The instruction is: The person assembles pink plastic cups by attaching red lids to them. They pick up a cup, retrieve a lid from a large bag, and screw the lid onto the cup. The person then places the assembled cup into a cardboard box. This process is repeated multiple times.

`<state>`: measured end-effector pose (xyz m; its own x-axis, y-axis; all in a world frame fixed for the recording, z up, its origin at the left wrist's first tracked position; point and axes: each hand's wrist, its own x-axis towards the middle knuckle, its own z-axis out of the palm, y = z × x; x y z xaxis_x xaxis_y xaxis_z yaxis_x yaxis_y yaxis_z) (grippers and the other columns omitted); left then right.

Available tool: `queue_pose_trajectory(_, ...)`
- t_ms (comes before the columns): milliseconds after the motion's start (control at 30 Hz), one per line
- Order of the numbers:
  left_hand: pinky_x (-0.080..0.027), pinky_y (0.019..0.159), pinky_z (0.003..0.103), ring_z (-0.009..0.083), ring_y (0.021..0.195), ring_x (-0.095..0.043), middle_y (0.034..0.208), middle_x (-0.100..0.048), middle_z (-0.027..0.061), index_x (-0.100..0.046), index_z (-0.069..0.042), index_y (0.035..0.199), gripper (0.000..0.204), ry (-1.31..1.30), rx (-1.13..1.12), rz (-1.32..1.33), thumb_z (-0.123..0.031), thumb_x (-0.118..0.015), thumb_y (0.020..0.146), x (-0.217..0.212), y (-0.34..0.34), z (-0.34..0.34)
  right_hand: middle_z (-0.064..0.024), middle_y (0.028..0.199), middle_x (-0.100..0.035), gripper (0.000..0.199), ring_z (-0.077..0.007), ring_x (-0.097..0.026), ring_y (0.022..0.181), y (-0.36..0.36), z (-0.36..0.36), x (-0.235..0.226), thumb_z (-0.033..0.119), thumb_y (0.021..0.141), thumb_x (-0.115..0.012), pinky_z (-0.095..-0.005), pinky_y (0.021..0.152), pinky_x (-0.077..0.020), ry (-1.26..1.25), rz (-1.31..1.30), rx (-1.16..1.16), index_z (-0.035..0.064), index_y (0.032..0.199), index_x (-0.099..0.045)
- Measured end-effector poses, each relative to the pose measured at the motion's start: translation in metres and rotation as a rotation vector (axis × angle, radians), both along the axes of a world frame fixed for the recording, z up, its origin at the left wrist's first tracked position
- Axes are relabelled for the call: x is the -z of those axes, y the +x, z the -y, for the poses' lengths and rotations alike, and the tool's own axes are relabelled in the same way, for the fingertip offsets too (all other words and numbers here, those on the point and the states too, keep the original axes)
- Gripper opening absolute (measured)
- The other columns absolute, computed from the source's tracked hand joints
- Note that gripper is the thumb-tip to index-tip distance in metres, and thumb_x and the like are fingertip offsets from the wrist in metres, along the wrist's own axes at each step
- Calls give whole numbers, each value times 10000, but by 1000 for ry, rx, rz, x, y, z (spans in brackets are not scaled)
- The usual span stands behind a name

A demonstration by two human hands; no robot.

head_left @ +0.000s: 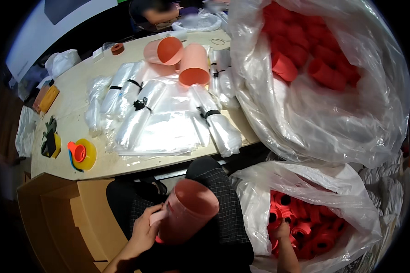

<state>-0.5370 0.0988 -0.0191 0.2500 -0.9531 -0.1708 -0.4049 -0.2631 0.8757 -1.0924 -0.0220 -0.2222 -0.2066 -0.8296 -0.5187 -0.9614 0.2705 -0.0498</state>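
Observation:
My left hand (146, 230) grips a tall stack of red plastic cups wrapped in a clear bag (187, 211), held tilted over my lap with its open mouth facing up. My right hand (281, 230) reaches down into a clear plastic sack (305, 177) at my right, its fingers among several red plastic pieces (314, 227); whether it holds one is hidden. Two more bagged red cup stacks (193, 63) lie on the wooden table (77, 86) ahead, on top of a pile of clear plastic bags (164, 123).
A huge clear sack of red pieces (314, 63) leans at the right over the table edge. A yellow tape dispenser with a red core (82, 154) sits at the table's near left. An open cardboard box (64, 214) stands at my left. Another person (155, 11) works at the far end.

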Motion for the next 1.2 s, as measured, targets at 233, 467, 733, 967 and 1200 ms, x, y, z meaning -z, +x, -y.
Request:
queue_pose_trajectory(233,-538,898,351,291,1088,-681,1196,-669,189,-540,-20,1325,343,-73,-87,-94,-126,-565,1000,16,-6,2,-185,1084,-719,399,-279,-680,958,-22,-50,56,245,799,-751,-434,828,-533,43,929,157,-21,1084,-668)
queue_pose_trajectory(467,-561,849,368,286,1020,-708,1108,-695,207,-569,-7,1294,332,-125,-138,-180,-118,-594,983,20,3,-5,-165,984,-716,314,-253,-670,863,-26,-55,46,258,840,-732,-431,699,-522,211,162,-72,-21,976,-681)
queue_pose_trajectory(733,-525,957,362,264,1147,-646,1275,-635,194,-578,2,1296,332,-150,-133,-357,-98,-596,980,26,0,-7,-134,764,-683,427,-153,-599,679,118,61,-205,345,899,-708,-376,606,-485,-377,656,-133,-81,896,-676)
queue_pose_trajectory(967,-461,1057,376,267,1256,-585,1397,-569,219,-580,1,1288,349,-125,33,-507,-39,-618,943,11,-1,-10,-88,919,-552,590,-274,-533,859,311,65,-262,293,721,-817,-382,801,-457,-587,1026,-1039,19,1224,-675)
queue_pose_trajectory(1200,-473,1043,361,264,1240,-604,1360,-603,205,-582,-5,1298,383,-149,-26,-522,-61,-648,925,29,8,-22,-70,891,-512,657,-254,-508,791,317,46,-228,452,747,-797,-368,716,-438,-463,1116,-1164,38,1244,-680)
